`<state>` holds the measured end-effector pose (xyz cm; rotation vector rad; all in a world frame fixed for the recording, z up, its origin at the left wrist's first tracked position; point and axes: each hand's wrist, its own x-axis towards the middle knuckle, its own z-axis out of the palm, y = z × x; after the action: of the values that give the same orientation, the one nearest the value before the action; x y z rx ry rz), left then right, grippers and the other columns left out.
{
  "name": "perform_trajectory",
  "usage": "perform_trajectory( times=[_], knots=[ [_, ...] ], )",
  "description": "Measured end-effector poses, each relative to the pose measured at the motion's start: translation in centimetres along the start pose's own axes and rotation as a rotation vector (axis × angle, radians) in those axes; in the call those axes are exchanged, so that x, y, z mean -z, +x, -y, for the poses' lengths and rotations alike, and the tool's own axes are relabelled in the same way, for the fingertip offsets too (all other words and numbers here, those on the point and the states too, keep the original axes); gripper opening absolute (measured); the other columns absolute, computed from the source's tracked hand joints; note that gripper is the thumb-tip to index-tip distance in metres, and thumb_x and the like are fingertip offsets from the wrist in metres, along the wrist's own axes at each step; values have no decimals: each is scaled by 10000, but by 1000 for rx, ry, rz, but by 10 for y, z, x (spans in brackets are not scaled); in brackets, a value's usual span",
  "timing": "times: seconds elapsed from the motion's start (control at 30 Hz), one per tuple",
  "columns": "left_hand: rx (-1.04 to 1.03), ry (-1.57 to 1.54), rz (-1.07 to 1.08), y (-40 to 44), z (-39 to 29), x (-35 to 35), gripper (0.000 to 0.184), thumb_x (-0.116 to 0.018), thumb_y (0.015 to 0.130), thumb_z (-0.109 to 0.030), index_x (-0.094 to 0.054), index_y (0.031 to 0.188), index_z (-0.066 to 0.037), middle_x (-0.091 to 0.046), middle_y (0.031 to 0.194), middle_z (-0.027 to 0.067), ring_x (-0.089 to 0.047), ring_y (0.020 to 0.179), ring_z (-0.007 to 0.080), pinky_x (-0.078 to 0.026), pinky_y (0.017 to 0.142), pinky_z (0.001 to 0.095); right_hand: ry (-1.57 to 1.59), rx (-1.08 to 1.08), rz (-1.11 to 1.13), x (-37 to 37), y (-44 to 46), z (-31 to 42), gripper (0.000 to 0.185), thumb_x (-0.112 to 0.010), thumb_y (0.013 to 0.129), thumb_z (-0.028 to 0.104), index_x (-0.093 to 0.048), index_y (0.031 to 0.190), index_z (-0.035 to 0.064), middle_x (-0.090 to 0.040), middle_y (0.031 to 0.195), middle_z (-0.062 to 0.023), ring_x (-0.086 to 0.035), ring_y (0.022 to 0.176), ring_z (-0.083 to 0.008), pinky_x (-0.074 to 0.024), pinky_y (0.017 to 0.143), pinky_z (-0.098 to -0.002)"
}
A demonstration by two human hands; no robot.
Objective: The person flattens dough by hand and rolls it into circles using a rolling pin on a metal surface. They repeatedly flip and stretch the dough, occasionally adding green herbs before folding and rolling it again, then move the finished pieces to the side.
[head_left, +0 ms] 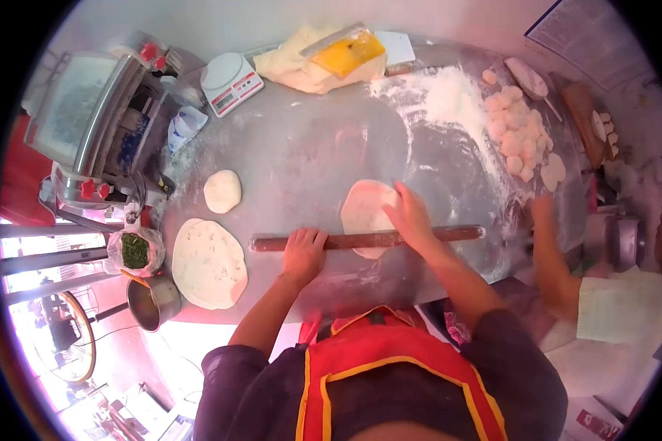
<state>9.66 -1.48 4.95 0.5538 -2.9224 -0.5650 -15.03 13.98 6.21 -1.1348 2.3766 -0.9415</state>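
Observation:
A brown wooden rolling pin (360,241) lies crosswise on the grey work surface, over the lower part of a flattened dough piece (368,208). The fingers of my left hand (304,254) curl over the pin's left half. My right hand (412,218) rests at the right edge of the dough, thumb and fingers apart, its wrist above the pin. To the left lie a large rolled dough sheet (210,264) with darker flecks and a smaller thick dough round (222,191).
A white scale (232,83), a dough mass (287,66) under a yellow-bladed scraper (346,53), and flour (449,99) line the back. Small dough pieces (518,128) pile up at right, near a co-worker's arm (552,253). Chopped greens (134,251) and a metal pot (153,303) stand left.

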Motion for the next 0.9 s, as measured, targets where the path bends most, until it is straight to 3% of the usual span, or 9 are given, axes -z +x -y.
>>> perform_trajectory(
  times=[0.07, 0.2, 0.3, 0.37, 0.47, 0.57, 0.67, 0.7, 0.9],
  knots=[
    [-30, -23, -30, -2, -12, 16, 298, -679, 745, -150, -597, 1026, -96, -602, 962, 86, -578, 970, 310, -468, 873, 445, 11, -53, 175, -15, 51, 4, 602, -746, 784, 270, -559, 1289, 3, -597, 1231, -231, -539, 1165, -391, -444, 985, -450],
    [46, -39, 39, -29, -42, 45, 309, -684, 727, -143, -600, 1022, -101, -602, 963, 84, -591, 953, 290, -503, 790, 413, -50, -11, 503, 11, 79, 26, 491, -776, 757, 230, -628, 1149, -27, -635, 1166, -234, -603, 1070, -376, -487, 930, -438],
    [85, -51, -25, -43, -56, 40, 296, -681, 709, -134, -604, 993, -99, -594, 939, 77, -592, 915, 275, -508, 751, 395, 432, -219, 307, 60, 91, 33, 447, -766, 789, 263, -637, 1095, -35, -666, 1099, -239, -644, 974, -384, -513, 888, -430],
    [127, -46, -8, -42, -62, 43, 287, -681, 699, -130, -609, 975, -98, -586, 913, 71, -591, 892, 266, -507, 739, 385, 460, -241, 262, 76, 133, 4, 487, -751, 825, 316, -620, 1152, -21, -690, 1028, -240, -664, 925, -405, -532, 846, -433],
    [103, -37, -52, -35, -64, 41, 273, -677, 693, -125, -612, 957, -96, -572, 878, 65, -588, 869, 262, -502, 729, 382, -79, -214, 40, 76, 198, -30, 523, -732, 852, 300, -574, 1250, 1, -660, 1178, -210, -627, 1078, -388, -489, 928, -471],
    [98, -47, -53, -31, -63, 40, 273, -678, 695, -134, -610, 957, -96, -570, 867, 63, -590, 867, 260, -498, 723, 376, -557, 477, -168, 36, 230, -53, 560, -645, 917, 347, -502, 1379, 65, -540, 1396, -184, -492, 1308, -348, -359, 1076, -550],
    [85, -29, -70, -35, -60, 37, 282, -678, 695, -141, -603, 963, -93, -569, 878, 61, -590, 869, 259, -497, 725, 376, -628, 398, -62, -8, 218, -58, 602, -515, 971, 404, -380, 1497, 144, -350, 1554, -169, -293, 1455, -338, -163, 1160, -621],
    [90, -34, -71, -38, -60, 37, 288, -678, 696, -147, -603, 968, -91, -571, 886, 63, -592, 871, 260, -498, 724, 378, -607, 381, -76, -15, 210, -56, 623, -475, 974, 448, -361, 1521, 172, -331, 1570, -165, -286, 1462, -353, -148, 1156, -655],
    [61, -57, -52, -43, -54, 30, 317, -673, 701, -174, -603, 996, -81, -583, 924, 73, -599, 886, 267, -506, 714, 387, -560, 359, -112, -69, 74, -4, 614, -515, 958, 399, -381, 1507, 157, -372, 1549, -160, -295, 1452, -395, -118, 1145, -690]
  ],
)
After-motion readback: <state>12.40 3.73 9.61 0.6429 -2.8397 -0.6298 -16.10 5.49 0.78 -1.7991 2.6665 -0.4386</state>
